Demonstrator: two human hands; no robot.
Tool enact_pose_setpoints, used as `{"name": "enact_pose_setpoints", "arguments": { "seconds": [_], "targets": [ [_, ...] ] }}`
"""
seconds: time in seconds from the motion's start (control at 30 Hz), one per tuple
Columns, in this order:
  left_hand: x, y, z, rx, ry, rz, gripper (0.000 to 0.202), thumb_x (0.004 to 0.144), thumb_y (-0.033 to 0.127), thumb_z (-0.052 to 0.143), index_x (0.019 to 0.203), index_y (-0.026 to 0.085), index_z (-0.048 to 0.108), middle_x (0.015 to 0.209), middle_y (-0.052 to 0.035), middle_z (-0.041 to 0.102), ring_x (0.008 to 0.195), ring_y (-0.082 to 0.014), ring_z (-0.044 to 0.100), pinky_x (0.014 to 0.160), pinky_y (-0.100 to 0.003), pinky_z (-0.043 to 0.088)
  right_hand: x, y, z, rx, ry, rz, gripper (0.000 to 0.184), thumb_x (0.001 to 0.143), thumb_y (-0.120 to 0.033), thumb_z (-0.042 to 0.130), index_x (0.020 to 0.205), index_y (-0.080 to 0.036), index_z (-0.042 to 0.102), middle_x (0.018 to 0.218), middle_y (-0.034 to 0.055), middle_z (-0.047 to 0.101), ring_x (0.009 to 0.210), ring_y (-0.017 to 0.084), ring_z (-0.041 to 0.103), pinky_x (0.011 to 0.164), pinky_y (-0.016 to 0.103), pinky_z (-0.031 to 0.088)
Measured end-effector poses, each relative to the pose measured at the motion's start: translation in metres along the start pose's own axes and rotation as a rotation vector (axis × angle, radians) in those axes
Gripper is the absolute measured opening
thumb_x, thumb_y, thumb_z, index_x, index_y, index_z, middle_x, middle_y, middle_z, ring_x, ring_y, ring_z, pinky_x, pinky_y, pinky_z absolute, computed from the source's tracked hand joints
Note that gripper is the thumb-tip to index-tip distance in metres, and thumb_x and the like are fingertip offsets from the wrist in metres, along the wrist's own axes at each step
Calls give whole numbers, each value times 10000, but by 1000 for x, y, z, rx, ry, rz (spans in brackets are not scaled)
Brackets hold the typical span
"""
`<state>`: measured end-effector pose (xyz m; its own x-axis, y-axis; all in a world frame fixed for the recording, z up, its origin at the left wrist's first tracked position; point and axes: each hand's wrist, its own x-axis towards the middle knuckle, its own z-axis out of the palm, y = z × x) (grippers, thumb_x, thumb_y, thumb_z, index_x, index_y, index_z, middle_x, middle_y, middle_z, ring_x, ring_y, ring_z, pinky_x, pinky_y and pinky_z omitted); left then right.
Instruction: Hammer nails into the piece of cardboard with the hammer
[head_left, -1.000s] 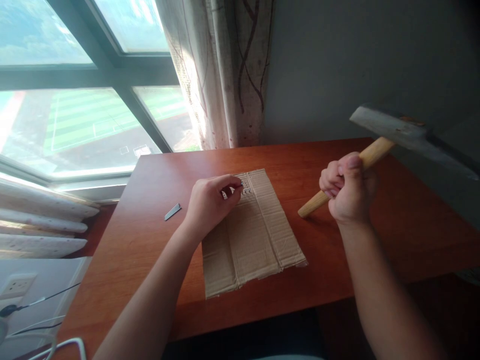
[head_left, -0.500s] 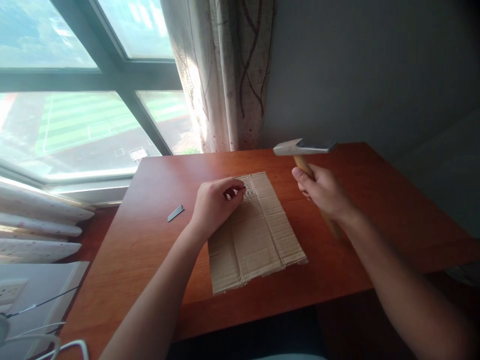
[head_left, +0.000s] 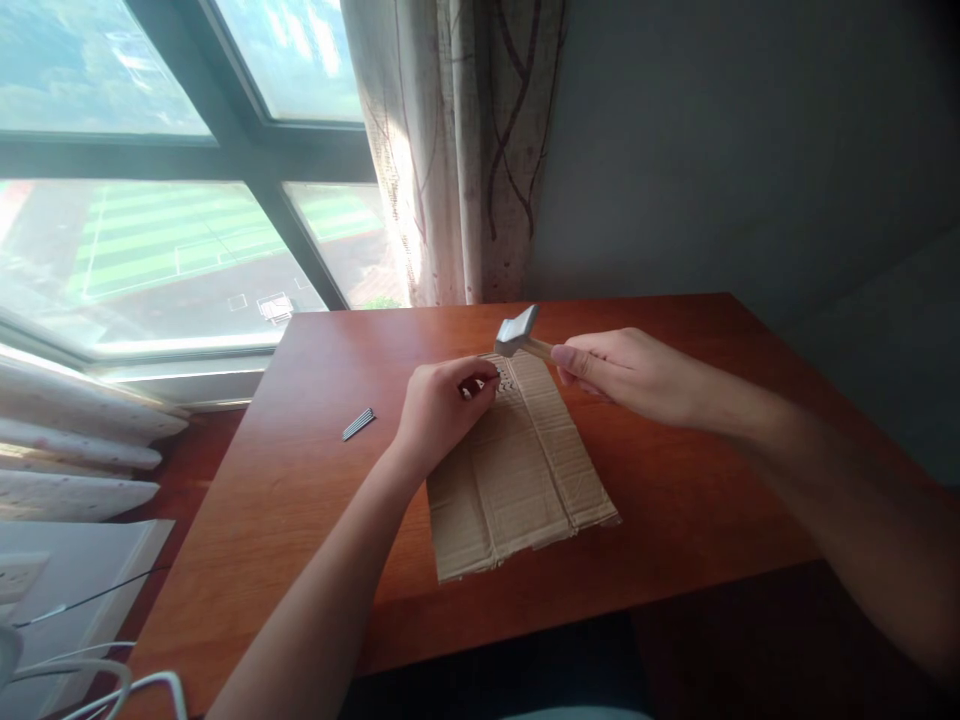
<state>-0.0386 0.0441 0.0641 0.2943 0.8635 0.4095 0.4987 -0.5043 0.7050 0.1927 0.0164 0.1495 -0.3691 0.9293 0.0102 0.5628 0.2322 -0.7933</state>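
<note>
A wooden-handled hammer [head_left: 516, 330] with a metal head is gripped in my right hand [head_left: 604, 362]. Its head hovers over the far end of a corrugated cardboard sheet [head_left: 517, 480], just above the fingers of my left hand [head_left: 448, 395]. Thumb and forefinger of that left hand are pinched around a small nail, mostly hidden, at the cardboard's far part. Beside the fingertips, small dark marks or nail heads dot the cardboard, too small to make out well. Several loose nails [head_left: 358, 424] lie together on the wooden table, left of my left hand.
The reddish-brown table [head_left: 292, 480] reaches to the window [head_left: 247, 160] and the curtain [head_left: 442, 150]. A grey wall [head_left: 712, 150] rises behind its right side. White cables [head_left: 124, 690] hang at the lower left, near a wall socket [head_left: 21, 578].
My right hand has swung the hammer left and down, from above the table's right side to over the cardboard. My left hand keeps its pinch; the view has shifted slightly.
</note>
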Motion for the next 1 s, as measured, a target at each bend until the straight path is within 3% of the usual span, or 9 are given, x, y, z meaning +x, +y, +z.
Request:
{"name": "enact_pose_setpoints", "arguments": {
  "seconds": [0.27, 0.53, 0.8, 1.0],
  "targets": [
    [-1, -2, 1, 12, 12, 7, 95, 786, 190, 643, 809, 206, 734, 653, 14, 692, 562, -109, 599, 554, -213, 465, 3, -1, 3, -181, 51, 9, 560, 952, -634, 432, 653, -188, 592, 555, -10, 526, 508, 115, 459, 522, 281, 291],
    [0, -1, 1, 9, 15, -1, 75, 780, 186, 659, 797, 198, 731, 628, 24, 670, 549, -98, 582, 565, -210, 451, 3, -12, -5, -120, 24, 26, 592, 937, -681, 406, 623, -192, 520, 516, -21, 499, 451, 94, 417, 497, 281, 271],
    [0, 2, 0, 27, -14, -40, 109, 808, 199, 660, 858, 211, 756, 668, 26, 695, 572, -98, 588, 582, -212, 447, 1, -12, 0, -251, -61, 138, 589, 954, -686, 346, 703, -189, 538, 627, 3, 539, 579, 131, 472, 582, 297, 304],
    [0, 3, 0, 58, -13, -56, 96, 803, 203, 662, 806, 210, 758, 685, 16, 711, 567, -102, 589, 567, -218, 437, 0, -14, 2, -264, -8, 127, 598, 955, -700, 306, 676, -198, 474, 610, -4, 499, 551, 124, 429, 572, 307, 276]
  ]
}}
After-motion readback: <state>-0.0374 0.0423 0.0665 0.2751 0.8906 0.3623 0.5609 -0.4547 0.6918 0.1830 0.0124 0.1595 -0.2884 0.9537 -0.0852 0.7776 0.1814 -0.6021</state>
